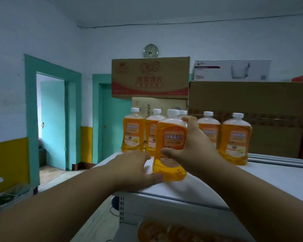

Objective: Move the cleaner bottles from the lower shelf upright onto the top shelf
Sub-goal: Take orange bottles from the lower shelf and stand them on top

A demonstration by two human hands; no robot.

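Right hand [192, 144] grips; left hand [138, 168] rests fingers extended.

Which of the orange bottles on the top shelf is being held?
The front bottle, nearest the camera: the right hand grips its side and the left hand touches its base. The others stand untouched behind it.
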